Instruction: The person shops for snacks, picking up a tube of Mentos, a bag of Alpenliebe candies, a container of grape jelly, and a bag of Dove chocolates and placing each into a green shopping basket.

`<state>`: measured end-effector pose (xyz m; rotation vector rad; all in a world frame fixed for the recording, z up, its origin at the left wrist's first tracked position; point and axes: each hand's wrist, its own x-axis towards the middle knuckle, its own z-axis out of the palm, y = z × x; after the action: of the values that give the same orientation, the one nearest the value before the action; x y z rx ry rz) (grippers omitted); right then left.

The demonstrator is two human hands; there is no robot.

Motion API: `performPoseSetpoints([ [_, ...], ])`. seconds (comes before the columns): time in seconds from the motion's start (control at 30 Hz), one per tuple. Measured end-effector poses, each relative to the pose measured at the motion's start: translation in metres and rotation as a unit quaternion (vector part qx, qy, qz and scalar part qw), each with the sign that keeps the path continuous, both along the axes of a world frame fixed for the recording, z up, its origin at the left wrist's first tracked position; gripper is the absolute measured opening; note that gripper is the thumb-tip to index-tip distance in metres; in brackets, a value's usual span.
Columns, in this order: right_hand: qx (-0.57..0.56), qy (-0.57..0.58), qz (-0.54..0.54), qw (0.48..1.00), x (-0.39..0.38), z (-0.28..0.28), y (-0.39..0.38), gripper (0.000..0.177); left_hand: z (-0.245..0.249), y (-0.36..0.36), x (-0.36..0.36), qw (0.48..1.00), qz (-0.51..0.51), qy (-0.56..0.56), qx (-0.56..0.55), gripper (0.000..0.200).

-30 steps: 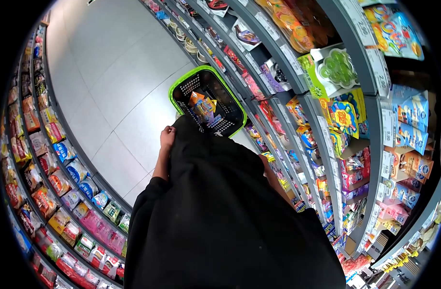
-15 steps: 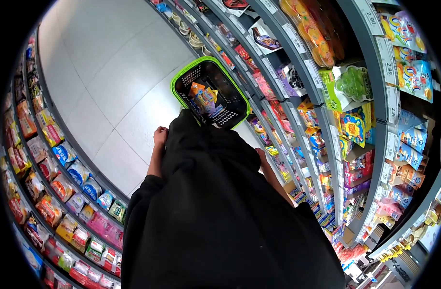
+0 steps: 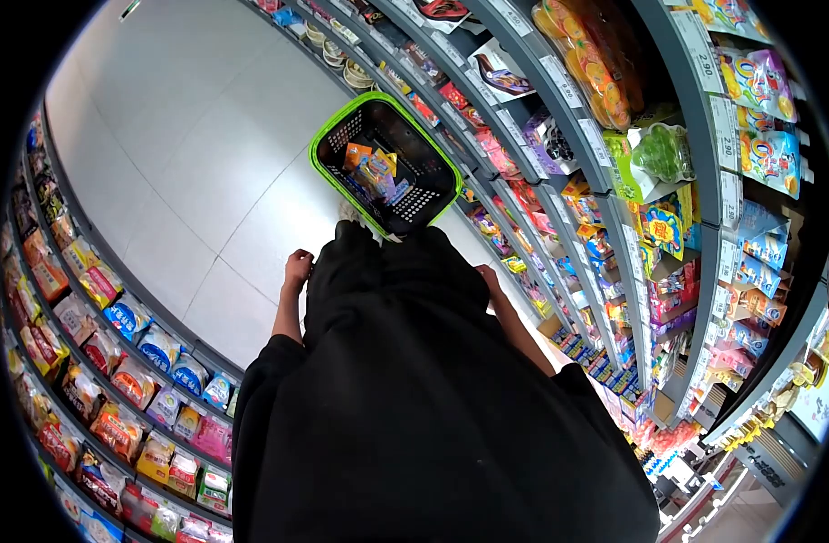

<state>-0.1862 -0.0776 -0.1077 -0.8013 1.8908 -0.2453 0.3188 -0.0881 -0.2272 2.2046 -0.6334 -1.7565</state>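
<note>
My left hand (image 3: pixel 299 266) hangs beside my dark clothing with its fingers curled in and nothing showing in them. On the other side, my right hand (image 3: pixel 490 281) hangs low by the shelving, its fingers mostly hidden by my clothing. A black shopping basket with a bright green rim (image 3: pixel 342 114) is just in front of my legs; neither hand touches it. Several small snack packets (image 3: pixel 376 172), orange, yellow and purple, lie inside the basket.
Shelves of bagged snacks (image 3: pixel 157 347) curve along the left. On the right, tall shelves hold sweets, green jelly packs (image 3: pixel 661 152) and drink pouches (image 3: pixel 769 163), with price labels (image 3: pixel 726 136) along their edges. Grey floor tiles (image 3: pixel 197 154) run ahead between them.
The basket sits slightly higher and farther left in view, with more of its near rim showing. The floor lines and left shelves have shifted downward. Both hands still hang low.
</note>
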Motion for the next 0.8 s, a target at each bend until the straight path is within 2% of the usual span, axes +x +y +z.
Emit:
performPoseSetpoints([
  [0.03, 0.02, 0.021, 0.009, 1.0, 0.009, 0.009, -0.008, 0.014, 0.002, 0.0, 0.002, 1.0, 0.013, 0.01, 0.01, 0.024],
  [0.07, 0.008, -0.009, 0.009, 1.0, -0.001, -0.008, -0.005, 0.014, 0.004, 0.001, 0.002, 1.0, 0.015, 0.017, 0.013, 0.024],
  [0.1, -0.014, -0.002, 0.023, 1.0, -0.001, -0.008, -0.008, 0.017, 0.003, 0.003, 0.002, 1.0, -0.017, -0.011, 0.004, 0.024],
  [0.17, -0.036, 0.046, 0.133, 0.989, -0.003, -0.015, -0.019, 0.021, 0.003, 0.009, 0.002, 0.996, -0.063, -0.047, -0.029, 0.025],
  [0.2, -0.034, 0.081, 0.153, 0.984, -0.003, -0.019, -0.022, 0.025, 0.004, 0.011, 0.003, 0.997, -0.059, -0.036, -0.021, 0.026],
  [0.3, -0.018, -0.001, 0.106, 0.994, -0.005, -0.016, -0.022, 0.022, -0.014, 0.023, 0.01, 0.996, -0.072, -0.04, -0.025, 0.025],
  [0.33, -0.013, 0.023, 0.099, 0.995, -0.004, -0.018, -0.02, 0.02, -0.021, 0.027, 0.013, 0.997, -0.07, -0.039, -0.021, 0.026],
  [0.43, 0.012, -0.053, 0.055, 0.997, -0.005, -0.005, -0.025, 0.018, -0.019, 0.026, 0.013, 0.998, -0.058, -0.03, -0.012, 0.027],
  [0.47, -0.031, -0.088, 0.066, 0.993, -0.011, -0.006, -0.025, 0.016, -0.012, 0.021, 0.011, 0.998, -0.052, -0.02, -0.011, 0.027],
  [0.57, 0.038, -0.104, -0.036, 0.993, -0.009, 0.023, -0.05, 0.018, -0.009, 0.016, 0.004, 0.997, -0.065, -0.029, -0.028, 0.028],
  [0.6, -0.004, -0.128, -0.081, 0.988, -0.009, 0.028, -0.056, 0.021, -0.012, 0.011, 0.002, 0.996, -0.075, -0.04, -0.039, 0.029],
  [0.67, -0.129, -0.098, -0.123, 0.979, -0.017, 0.036, -0.075, 0.012, -0.002, -0.001, -0.012, 0.99, -0.117, -0.065, -0.049, 0.03],
  [0.7, -0.197, -0.036, -0.14, 0.97, -0.024, 0.037, -0.088, 0.007, 0.007, -0.007, -0.02, 0.988, -0.125, -0.078, -0.048, 0.03],
  [0.77, -0.406, 0.037, -0.095, 0.908, -0.072, -0.006, -0.114, 0.015, 0.012, -0.015, -0.033, 0.981, -0.15, -0.098, -0.069, 0.032],
  [0.8, -0.449, 0.137, -0.077, 0.88, -0.071, 0.02, -0.138, 0.02, 0.009, -0.015, -0.038, 0.981, -0.146, -0.107, -0.075, 0.033],
])
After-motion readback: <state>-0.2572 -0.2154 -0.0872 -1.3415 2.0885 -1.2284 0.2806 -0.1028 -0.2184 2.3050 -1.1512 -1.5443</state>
